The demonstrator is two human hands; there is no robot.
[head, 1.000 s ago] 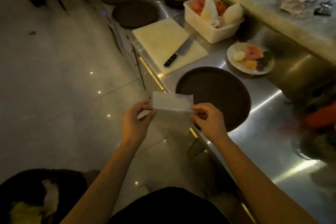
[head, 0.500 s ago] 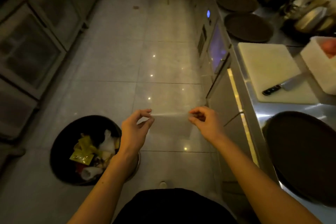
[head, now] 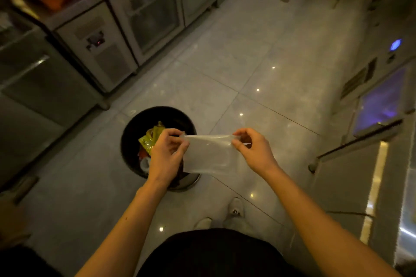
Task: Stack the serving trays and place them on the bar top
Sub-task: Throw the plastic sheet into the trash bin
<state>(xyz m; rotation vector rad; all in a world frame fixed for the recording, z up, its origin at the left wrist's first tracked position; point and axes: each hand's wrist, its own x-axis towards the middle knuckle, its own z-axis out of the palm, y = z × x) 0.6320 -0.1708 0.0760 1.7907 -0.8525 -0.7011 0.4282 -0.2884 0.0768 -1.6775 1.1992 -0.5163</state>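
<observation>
No serving tray is in view now. A thin translucent sheet (head: 210, 155) hangs between my two hands, pinched at its top corners. My left hand (head: 166, 153) grips the left corner and my right hand (head: 253, 150) grips the right corner. The sheet hangs over the right side of a round black bin (head: 132, 132) on the floor, which holds yellow wrappers and other scraps. My left hand covers part of the bin's opening.
Steel fridge cabinets (head: 117, 36) with glass doors line the far left. The counter's front (head: 380, 164) with a lit strip and a blue-lit panel (head: 380, 105) runs along the right. Tiled floor lies between. My shoes (head: 235, 208) stand just behind the bin.
My view has swung left, away from the counter and its trays, toward the floor. My hands, still holding the sheet, now hang over the bin.
</observation>
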